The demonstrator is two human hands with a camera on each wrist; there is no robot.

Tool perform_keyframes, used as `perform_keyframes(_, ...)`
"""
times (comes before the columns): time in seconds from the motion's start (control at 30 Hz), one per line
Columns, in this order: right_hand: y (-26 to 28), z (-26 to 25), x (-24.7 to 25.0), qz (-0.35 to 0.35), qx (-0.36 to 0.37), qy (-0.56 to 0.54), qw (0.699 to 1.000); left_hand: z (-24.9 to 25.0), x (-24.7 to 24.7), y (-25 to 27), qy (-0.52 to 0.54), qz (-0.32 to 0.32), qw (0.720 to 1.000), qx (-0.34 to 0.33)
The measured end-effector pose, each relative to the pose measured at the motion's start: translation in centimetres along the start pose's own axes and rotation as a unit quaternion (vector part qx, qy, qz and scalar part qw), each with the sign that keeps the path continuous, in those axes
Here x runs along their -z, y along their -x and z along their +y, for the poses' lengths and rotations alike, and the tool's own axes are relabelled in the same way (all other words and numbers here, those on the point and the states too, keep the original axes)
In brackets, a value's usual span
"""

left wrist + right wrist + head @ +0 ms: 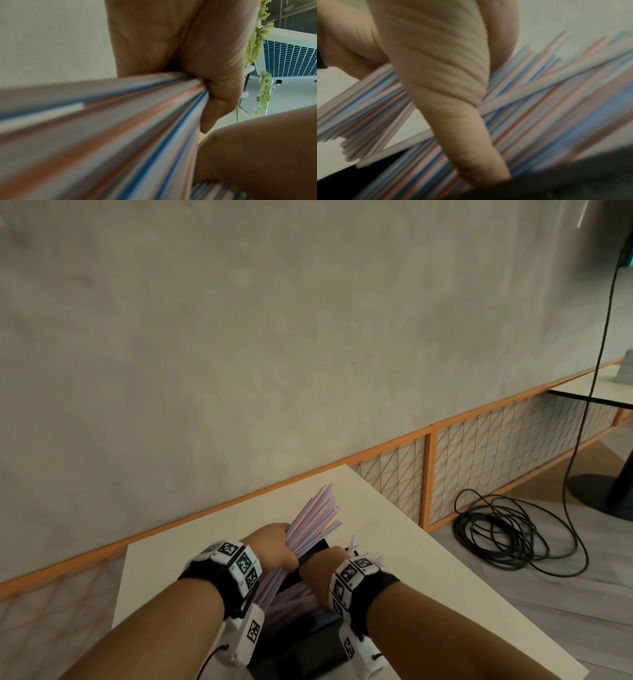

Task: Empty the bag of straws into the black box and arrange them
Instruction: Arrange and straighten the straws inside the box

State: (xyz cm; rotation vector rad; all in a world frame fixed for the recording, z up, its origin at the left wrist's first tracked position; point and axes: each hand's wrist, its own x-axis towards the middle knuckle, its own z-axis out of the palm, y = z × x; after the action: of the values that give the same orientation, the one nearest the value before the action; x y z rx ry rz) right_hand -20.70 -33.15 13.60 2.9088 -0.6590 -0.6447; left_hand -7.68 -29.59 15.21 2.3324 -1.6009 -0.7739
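On the white table (428, 594), the black box (308, 642) stands at its near edge. My left hand (274, 546) grips a thick bundle of pink, blue and white straws (315, 515) above the box's left side. Their free ends fan up and away towards the wall. In the left wrist view, the left hand's fingers (214, 67) are wrapped tight round the straws (120, 121). My right hand (325, 563) reaches down into the box. Its fingers (450, 94) curl over more straws (539, 108) lying against the dark box wall (573, 182). No bag is in view.
A grey wall rises behind the table, with an orange-framed mesh panel (496, 457) along its foot. A coiled black cable (496, 535) and a round black stand base (596, 494) lie on the floor to the right. A second tabletop (582, 385) stands at the far right.
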Motion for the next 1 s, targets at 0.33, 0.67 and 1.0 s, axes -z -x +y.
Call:
perform_keyframes(0.33, -1.4, 2.5, 0.2, -0.035, 0.031, -0.002, 0.999, -0.5, -0.1, 0.1, 0.005, 0.0, 1.0, -0.016)
perform_keyframes(0.67, -1.4, 10.2, -4.5, 0.009, -0.073, -0.045, 0.996, -0.2, -1.7, -0.3, -0.015, -0.011, 1.0, -0.017)
perform_keyframes(1.0, 1.3, 9.8, -3.9, -0.006, -0.08, -0.044, 0.996, -0.3, -2.9, -0.5, -0.036, -0.027, 0.999, -0.008)
